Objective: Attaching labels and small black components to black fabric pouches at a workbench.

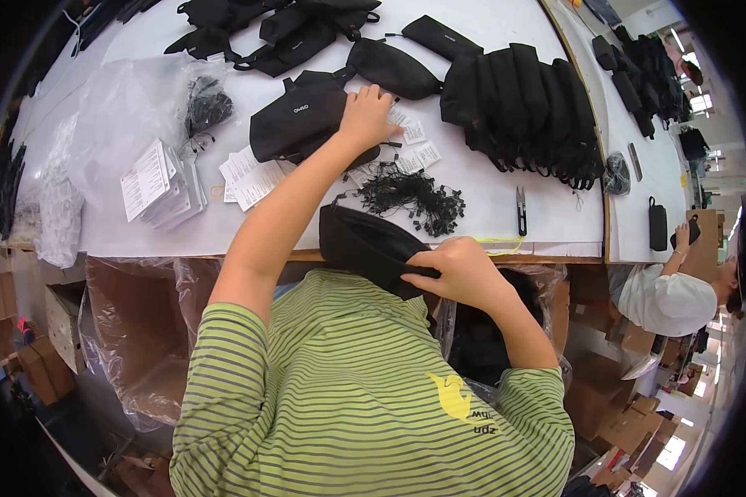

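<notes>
Left hand: fingers spread flat on paper tags beside black pouch. Right hand: closed, pinching second black pouch at white table edge.

A long white desk fills the upper part of the view, and its wooden front edge runs across the middle. A second white desk stands just beside it on the right. Under the desk there are open cardboard boxes lined with clear plastic. More cardboard boxes lie on the floor at the lower right. Bright daylight comes from windows at the far right.
</notes>
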The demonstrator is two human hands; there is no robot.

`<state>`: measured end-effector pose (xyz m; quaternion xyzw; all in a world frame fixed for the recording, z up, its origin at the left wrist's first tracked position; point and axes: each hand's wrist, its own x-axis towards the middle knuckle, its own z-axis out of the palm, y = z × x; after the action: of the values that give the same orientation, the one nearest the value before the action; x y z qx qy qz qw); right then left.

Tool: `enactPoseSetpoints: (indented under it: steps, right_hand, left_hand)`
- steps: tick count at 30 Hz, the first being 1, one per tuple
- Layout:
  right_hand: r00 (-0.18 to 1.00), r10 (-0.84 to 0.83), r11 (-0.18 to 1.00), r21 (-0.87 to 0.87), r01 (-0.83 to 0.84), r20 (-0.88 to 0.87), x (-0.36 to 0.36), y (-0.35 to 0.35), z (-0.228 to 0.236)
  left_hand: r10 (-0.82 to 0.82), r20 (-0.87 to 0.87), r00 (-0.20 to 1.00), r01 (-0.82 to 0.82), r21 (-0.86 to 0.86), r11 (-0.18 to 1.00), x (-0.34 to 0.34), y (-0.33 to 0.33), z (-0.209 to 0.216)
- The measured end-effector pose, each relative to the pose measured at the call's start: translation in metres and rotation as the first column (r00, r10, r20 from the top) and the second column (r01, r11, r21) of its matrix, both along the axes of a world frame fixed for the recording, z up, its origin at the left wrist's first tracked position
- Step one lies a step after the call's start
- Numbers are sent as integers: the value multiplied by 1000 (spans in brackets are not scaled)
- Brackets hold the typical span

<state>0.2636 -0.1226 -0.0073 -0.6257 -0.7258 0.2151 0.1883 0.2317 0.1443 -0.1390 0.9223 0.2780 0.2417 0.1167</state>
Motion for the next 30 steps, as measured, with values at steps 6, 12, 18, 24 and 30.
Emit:
enactPoseSetpoints:
  steps: [6,12,18,24,30]
  right_hand:
    - [990,-33,996,83,22,140,2,-5,10]
    - [984,-29,997,77,15,179,0,-1,20]
    - [948,-115,985,160,70,298,12,-1,25]
    - [945,-158,971,220,96,285,16,18,34]
    - [947,-317,869,417,266,58,-11,35,21]
  left_hand:
    - [-24,-98,995,7,-168,986,6,4,-5]
    - [63,-161,985,-91,-172,981,14,13,-10]
    - [-124,225,966,212,-428,878,-15,4,62]
    - [-448,42,893,450,-79,889,-126,-63,145]
    - [325,630,705,207,-622,755,-166,-81,90]
